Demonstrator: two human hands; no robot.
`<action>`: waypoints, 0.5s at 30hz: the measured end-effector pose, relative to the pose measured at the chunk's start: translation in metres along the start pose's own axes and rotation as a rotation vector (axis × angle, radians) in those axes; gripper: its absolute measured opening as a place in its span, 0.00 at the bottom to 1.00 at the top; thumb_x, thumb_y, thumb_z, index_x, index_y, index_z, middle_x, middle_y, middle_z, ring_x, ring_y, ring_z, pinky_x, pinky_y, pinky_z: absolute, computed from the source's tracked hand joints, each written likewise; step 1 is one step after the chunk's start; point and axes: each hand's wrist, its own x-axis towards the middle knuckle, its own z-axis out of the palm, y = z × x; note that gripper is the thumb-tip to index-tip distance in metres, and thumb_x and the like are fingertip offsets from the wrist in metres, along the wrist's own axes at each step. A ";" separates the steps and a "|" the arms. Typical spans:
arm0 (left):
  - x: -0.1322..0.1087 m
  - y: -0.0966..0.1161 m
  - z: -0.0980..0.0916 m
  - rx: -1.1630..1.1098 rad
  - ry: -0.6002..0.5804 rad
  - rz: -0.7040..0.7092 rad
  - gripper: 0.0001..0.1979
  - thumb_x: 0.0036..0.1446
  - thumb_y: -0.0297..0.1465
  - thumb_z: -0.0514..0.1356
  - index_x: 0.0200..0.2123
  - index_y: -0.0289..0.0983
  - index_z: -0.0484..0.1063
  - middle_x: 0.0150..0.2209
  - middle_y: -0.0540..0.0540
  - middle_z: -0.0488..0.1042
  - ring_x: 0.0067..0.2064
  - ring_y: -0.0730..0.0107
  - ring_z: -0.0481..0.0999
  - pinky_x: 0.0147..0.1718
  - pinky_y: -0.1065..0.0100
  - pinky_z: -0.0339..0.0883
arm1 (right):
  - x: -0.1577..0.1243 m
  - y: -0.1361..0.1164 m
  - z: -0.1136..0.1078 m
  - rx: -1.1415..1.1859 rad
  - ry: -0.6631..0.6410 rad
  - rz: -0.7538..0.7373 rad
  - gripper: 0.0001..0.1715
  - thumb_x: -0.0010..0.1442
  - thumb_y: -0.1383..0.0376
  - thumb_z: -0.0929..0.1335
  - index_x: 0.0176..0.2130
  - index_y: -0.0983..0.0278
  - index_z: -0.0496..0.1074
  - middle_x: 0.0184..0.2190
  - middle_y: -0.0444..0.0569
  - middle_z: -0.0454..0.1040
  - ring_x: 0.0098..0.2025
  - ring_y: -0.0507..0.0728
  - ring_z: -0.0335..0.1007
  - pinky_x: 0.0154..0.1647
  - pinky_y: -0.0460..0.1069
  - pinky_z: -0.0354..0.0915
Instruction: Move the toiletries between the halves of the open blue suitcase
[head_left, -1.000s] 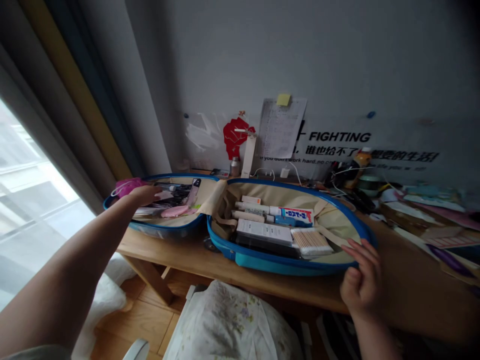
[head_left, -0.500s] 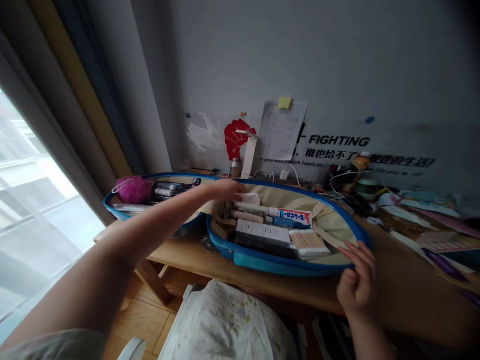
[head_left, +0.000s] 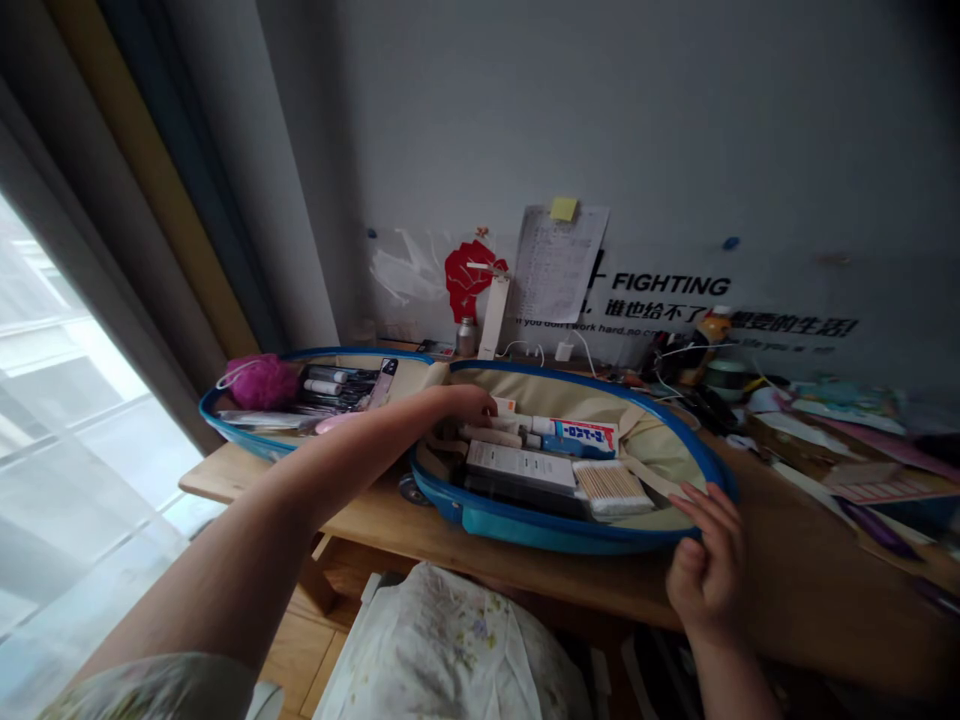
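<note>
A blue suitcase lies open on a wooden desk (head_left: 810,590), its right half (head_left: 540,528) lined in beige. My left hand (head_left: 463,401) reaches into the back left of that half, fingers curled down beside small white tubes and a little white box (head_left: 505,405); what it holds is hidden. My right hand (head_left: 709,560) rests its stretched fingertips on the front right rim and holds nothing. Inside lie a long white box (head_left: 521,465), a blue and white toothpaste box (head_left: 589,434) and a pack of cotton swabs (head_left: 609,486).
The suitcase's left half (head_left: 225,425) holds a pink bath puff (head_left: 262,382), pens (head_left: 337,385) and flat items. Papers, cables and bottles crowd the desk's right side (head_left: 825,440). Curtains and a window stand left. A floral cushion (head_left: 450,650) sits below the desk edge.
My left hand moved from the suitcase's left half across to the right half and lowered among the tubes. My right hand stayed on the rim.
</note>
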 end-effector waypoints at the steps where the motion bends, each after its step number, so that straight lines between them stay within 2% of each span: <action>1: 0.000 -0.001 0.001 -0.003 0.005 -0.001 0.15 0.67 0.37 0.60 0.53 0.37 0.73 0.52 0.42 0.76 0.51 0.62 0.77 0.52 0.55 0.72 | 0.000 0.000 0.000 0.002 -0.002 -0.003 0.23 0.71 0.55 0.57 0.50 0.64 0.72 0.49 0.60 0.74 0.62 0.68 0.66 0.59 0.67 0.64; 4: 0.001 -0.004 0.002 -0.014 0.031 -0.011 0.14 0.67 0.36 0.57 0.51 0.41 0.77 0.49 0.46 0.80 0.50 0.66 0.78 0.52 0.67 0.69 | 0.000 -0.001 0.000 0.007 0.007 -0.014 0.23 0.71 0.55 0.56 0.50 0.64 0.72 0.49 0.60 0.74 0.61 0.67 0.66 0.59 0.67 0.64; 6: 0.001 -0.006 0.003 -0.021 0.050 -0.020 0.15 0.67 0.36 0.55 0.49 0.42 0.79 0.48 0.48 0.82 0.49 0.68 0.79 0.49 0.72 0.68 | -0.001 0.000 0.001 0.010 0.011 -0.002 0.24 0.71 0.54 0.57 0.50 0.64 0.72 0.49 0.60 0.74 0.61 0.67 0.66 0.59 0.67 0.64; 12: 0.002 -0.008 0.005 -0.036 0.092 -0.027 0.14 0.65 0.36 0.57 0.46 0.41 0.81 0.47 0.46 0.82 0.46 0.66 0.80 0.46 0.72 0.68 | 0.000 0.001 0.000 -0.001 0.001 -0.020 0.24 0.71 0.55 0.56 0.50 0.65 0.72 0.49 0.60 0.74 0.62 0.68 0.66 0.59 0.67 0.64; 15: -0.002 -0.008 0.002 -0.054 0.141 -0.019 0.14 0.64 0.36 0.57 0.47 0.42 0.81 0.47 0.47 0.82 0.46 0.66 0.80 0.47 0.71 0.68 | 0.001 0.000 0.000 0.001 -0.002 -0.036 0.23 0.71 0.56 0.56 0.51 0.65 0.71 0.49 0.60 0.74 0.62 0.68 0.65 0.58 0.67 0.64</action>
